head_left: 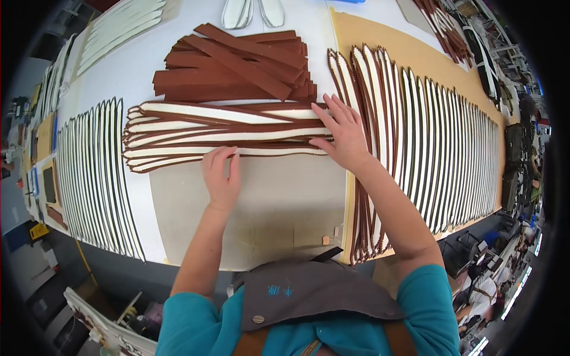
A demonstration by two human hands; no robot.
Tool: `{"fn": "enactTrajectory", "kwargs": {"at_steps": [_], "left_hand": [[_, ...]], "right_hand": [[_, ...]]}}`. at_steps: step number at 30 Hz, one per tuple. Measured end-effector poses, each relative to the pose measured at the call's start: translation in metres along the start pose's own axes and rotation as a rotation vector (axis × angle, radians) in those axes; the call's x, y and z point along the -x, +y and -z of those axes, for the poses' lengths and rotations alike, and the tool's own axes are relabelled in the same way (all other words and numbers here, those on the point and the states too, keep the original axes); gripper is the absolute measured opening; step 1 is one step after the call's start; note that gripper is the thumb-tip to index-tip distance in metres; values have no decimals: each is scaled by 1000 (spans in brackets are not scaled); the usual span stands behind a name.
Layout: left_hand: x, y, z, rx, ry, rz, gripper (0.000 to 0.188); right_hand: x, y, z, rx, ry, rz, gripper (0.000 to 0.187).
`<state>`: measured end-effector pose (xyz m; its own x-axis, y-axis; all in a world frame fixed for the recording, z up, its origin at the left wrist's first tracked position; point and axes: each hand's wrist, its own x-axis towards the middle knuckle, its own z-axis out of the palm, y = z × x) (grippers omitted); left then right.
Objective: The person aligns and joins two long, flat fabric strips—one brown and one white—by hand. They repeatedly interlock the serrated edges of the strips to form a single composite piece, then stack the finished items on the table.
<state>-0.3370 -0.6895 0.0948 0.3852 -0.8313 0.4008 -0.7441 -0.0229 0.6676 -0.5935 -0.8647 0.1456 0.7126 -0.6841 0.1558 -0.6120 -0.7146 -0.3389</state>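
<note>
A loose bundle of brown-edged white leather strips [184, 137] lies crosswise in front of me, the strips overlapping at slight angles. At its near edge, the thumb and fingertips of my left hand [221, 178] come together on the nearest strip. My right hand [346, 136] is spread over the right end of the bundle, its fingers apart and touching the strips. Just right of this hand, more brown-and-white strips [374, 113] lie lengthwise, partly covered by my right forearm. Beyond the bundle is a pile of plain reddish-brown strips [237, 62].
A grey board [267, 202] lies under my hands. Dark-edged white strips stand in rows on the right [451, 154] and left [95, 178]. Pale strips [122, 29] lie at the far left, and white curved pieces [237, 12] at the far edge. A tan board [380, 35] lies under the right-hand strips.
</note>
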Motion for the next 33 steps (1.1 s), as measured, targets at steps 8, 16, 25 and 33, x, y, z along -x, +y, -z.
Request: {"fn": "enactTrajectory", "kwargs": {"at_steps": [8,16,25,33], "left_hand": [[38,-11,10,-275,-168,-3,42],[33,-22,-7,-404,-185,-47,44],[36,-31,-11,-349,-112,-67,40],[40,-53,-15,-162,39,-68,29]], "right_hand": [[-1,-13,-7,-26,138,1,68],[-4,-9,-31,198,1,135,68],[18,-12,-1,-53,226,5,59],[223,11,47,-479,298,-736,29]]}}
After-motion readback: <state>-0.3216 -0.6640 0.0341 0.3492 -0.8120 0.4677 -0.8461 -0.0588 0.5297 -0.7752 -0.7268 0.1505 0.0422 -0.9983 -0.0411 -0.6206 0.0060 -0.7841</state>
